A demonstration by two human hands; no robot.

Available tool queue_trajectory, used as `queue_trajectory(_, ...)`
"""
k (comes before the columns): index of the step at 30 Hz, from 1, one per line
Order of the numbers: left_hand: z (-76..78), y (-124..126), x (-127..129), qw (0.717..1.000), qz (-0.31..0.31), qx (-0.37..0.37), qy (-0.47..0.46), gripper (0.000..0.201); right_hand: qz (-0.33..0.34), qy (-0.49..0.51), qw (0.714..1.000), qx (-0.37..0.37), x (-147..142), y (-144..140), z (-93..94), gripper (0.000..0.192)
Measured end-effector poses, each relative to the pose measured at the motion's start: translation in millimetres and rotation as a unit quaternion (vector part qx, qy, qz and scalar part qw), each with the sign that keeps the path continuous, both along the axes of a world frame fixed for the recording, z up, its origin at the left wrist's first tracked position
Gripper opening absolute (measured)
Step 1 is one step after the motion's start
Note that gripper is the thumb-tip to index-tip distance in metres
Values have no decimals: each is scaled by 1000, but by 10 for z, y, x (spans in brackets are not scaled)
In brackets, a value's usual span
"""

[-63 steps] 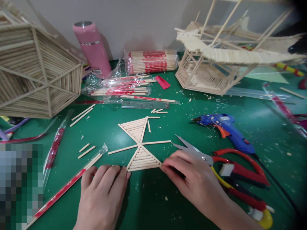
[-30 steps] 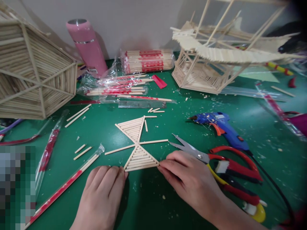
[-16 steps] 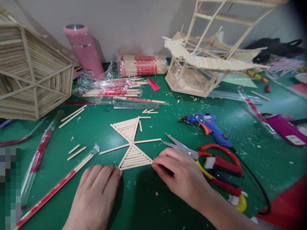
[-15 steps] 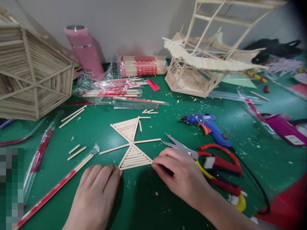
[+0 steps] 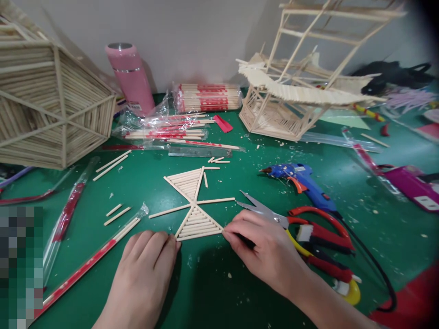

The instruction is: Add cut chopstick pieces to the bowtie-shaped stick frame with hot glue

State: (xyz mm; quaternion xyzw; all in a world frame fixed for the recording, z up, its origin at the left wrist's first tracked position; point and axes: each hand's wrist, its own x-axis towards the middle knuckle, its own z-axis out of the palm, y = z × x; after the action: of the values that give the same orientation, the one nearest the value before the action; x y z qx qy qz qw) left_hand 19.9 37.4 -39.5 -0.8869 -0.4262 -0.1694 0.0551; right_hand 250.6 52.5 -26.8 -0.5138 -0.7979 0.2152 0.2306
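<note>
A flat frame of wooden sticks (image 5: pixel 199 224) lies on the green table, its spokes crossing at the centre and two opposite wedges filled with parallel sticks. My left hand (image 5: pixel 146 269) is closed at the near wedge's left corner, fingertips pressed together there. At that wedge's right corner, my right hand (image 5: pixel 259 244) pinches the end of the frame between thumb and fingers. Scissors (image 5: pixel 262 211) with spread blades lie just beyond my right hand. Short cut sticks (image 5: pixel 117 215) rest to the left, near an opened chopstick packet (image 5: pixel 92 262).
A blue glue gun (image 5: pixel 300 180) and red-and-yellow-handled pliers (image 5: pixel 329 267) lie at right. Behind stand a stick-built pavilion model (image 5: pixel 274 123), chopstick bundles (image 5: pixel 209 98) and a pink bottle (image 5: pixel 132 82). A large stick-built panel (image 5: pixel 61 105) fills the back left. A ruler (image 5: pixel 195 152) lies mid-table.
The whole view has shifted slightly, so things appear a little further right. Both hands stay at the same corners of the stick frame.
</note>
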Motion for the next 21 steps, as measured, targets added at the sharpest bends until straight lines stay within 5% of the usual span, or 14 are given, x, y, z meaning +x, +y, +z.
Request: queue_trajectory(21, 26, 40, -14, 999, 6, -46, -26, 9, -6, -20, 1000, 13, -16, -8, 24, 22)
